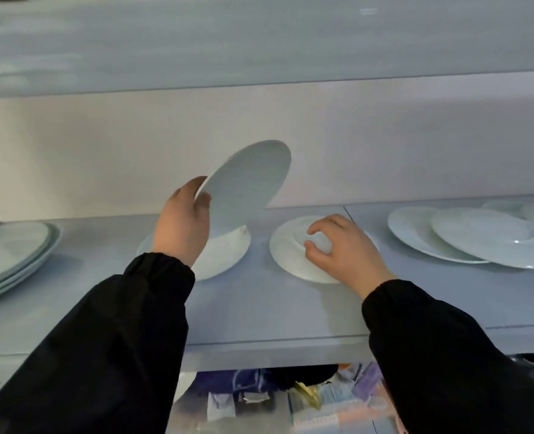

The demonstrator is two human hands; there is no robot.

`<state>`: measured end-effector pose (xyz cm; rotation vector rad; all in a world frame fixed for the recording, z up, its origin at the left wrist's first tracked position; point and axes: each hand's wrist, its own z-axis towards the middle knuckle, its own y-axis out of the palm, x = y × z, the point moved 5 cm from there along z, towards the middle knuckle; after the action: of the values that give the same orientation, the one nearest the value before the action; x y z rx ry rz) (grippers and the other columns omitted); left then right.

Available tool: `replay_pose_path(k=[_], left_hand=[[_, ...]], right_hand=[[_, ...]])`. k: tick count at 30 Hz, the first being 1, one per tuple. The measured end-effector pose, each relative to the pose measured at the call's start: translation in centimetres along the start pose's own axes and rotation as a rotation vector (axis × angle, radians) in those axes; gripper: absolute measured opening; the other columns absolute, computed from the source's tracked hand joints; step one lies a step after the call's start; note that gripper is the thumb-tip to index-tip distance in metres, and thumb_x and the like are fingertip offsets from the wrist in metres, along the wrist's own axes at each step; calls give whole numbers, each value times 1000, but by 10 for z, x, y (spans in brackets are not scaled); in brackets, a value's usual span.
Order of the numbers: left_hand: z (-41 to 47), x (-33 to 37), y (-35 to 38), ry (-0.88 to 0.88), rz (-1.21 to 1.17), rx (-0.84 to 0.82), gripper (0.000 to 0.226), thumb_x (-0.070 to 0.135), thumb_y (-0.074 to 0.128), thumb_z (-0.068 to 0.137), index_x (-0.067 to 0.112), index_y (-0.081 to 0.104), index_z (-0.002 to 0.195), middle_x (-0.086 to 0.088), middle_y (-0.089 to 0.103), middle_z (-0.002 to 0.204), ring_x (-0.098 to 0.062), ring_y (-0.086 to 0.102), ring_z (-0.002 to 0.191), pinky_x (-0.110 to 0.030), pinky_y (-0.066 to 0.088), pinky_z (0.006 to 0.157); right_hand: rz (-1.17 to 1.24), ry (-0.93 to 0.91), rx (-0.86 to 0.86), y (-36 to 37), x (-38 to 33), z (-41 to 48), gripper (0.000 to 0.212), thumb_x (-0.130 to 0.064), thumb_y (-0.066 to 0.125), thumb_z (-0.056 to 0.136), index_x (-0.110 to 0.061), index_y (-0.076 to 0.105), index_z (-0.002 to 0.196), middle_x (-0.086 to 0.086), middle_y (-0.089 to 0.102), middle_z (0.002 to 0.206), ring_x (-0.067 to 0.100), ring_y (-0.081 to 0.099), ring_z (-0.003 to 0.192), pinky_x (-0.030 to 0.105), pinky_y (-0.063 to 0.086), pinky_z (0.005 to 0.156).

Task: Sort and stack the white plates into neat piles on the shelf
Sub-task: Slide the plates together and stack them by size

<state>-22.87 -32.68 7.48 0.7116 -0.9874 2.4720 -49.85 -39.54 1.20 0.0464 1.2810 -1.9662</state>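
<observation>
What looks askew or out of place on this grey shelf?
At the right, one wide round white plate lies half upon a second white plate, not squarely stacked. The tilted white plate is only held by the left hand. Nothing looks broken or spilled.
</observation>
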Motion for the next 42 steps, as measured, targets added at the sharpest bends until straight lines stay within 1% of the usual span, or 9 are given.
replay_pose_path(k=[9,14,17,19,22,27,33,37,42], left_hand=[[-25,-83,-44,-458,-244,159,29,18,46,95,28,49,122,16,59,97,-17,59,92,-33,46,78],[-32,-118,-55,-635,-241,186,35,0,42,86,17,49,115,5,56,94,-25,55,94,-31,44,73],[-32,-136,-58,-682,-175,125,50,-4,42,85,9,44,133,-5,55,123,-27,55,109,-31,43,85],[-33,-141,-58,-692,-119,93,65,-3,41,85,12,34,148,-10,38,146,-28,48,124,-30,38,92],[-34,-135,-57,-648,-80,94,65,1,40,88,18,31,150,-6,25,154,-19,44,116,-27,32,88],[-36,-134,-56,-605,-82,98,60,18,47,91,22,32,149,-1,29,154,-20,40,131,-30,30,91],[-38,-124,-59,-477,8,165,58,21,46,92,20,36,149,-2,36,152,-13,42,123,-28,30,96],[-36,-96,-60,-76,226,256,52,15,47,88,9,48,140,-11,47,145,-31,29,141,-43,26,115],[-47,-24,-8,400,326,117,49,7,52,82,5,58,131,-13,56,136,-38,39,137,-57,25,113]], right_hand=[[21,12,-12,22,-10,18,23,-41,60,86,-27,64,103,-10,53,108,11,54,102,29,42,82],[32,11,23,22,-4,18,17,-36,64,86,-27,64,100,-12,49,105,10,53,100,26,38,82],[50,11,41,22,-2,18,16,-36,65,85,-28,63,99,-12,50,105,10,53,98,29,42,81],[67,21,42,22,0,18,17,-40,62,83,-31,62,98,-13,50,106,9,53,97,31,46,82],[73,39,51,21,2,17,18,-40,61,82,-32,63,98,-13,50,107,9,53,96,31,45,84],[73,45,57,20,2,15,17,-35,64,83,-29,64,99,-12,50,107,11,54,96,32,46,86],[81,36,62,18,0,11,20,-33,64,84,-27,65,103,-11,50,109,11,53,97,27,40,82],[72,21,55,15,2,9,25,-32,65,84,-27,66,108,-12,49,112,9,51,102,24,36,85],[60,29,36,7,14,9,37,-39,63,84,-29,63,120,-11,51,124,12,49,118,26,36,96]])
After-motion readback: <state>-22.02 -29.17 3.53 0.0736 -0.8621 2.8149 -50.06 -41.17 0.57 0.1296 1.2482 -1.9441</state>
